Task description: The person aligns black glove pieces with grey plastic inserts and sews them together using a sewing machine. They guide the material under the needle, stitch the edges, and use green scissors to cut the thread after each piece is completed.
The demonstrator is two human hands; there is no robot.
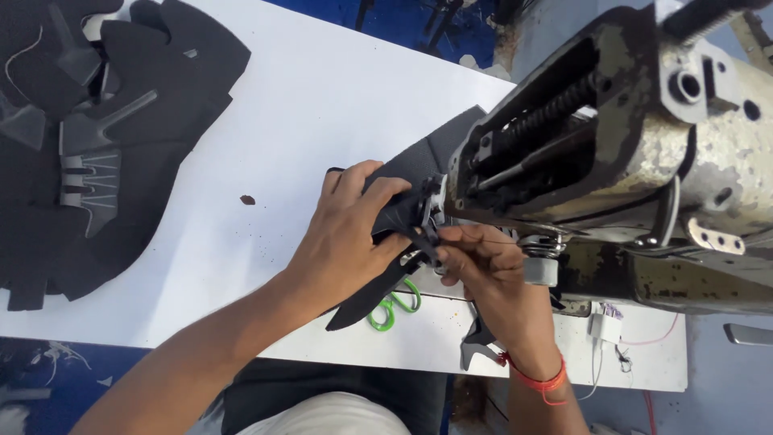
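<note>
My left hand (348,238) lies on a black fabric shoe-upper piece (435,157) and pinches it just left of the sewing machine's needle area. My right hand (483,262) grips the same piece from below, beside the presser foot (435,211), with a thin black strap between its fingers. An orange band sits on my right wrist. The old grey sewing machine head (644,137) fills the right side and hides the far end of the piece.
A stack of black cut shoe uppers with grey overlays (97,153) lies at the left on the white table (306,97). Green-handled scissors (390,310) rest under my hands near the table's front edge. A small dark scrap (247,200) lies on the table.
</note>
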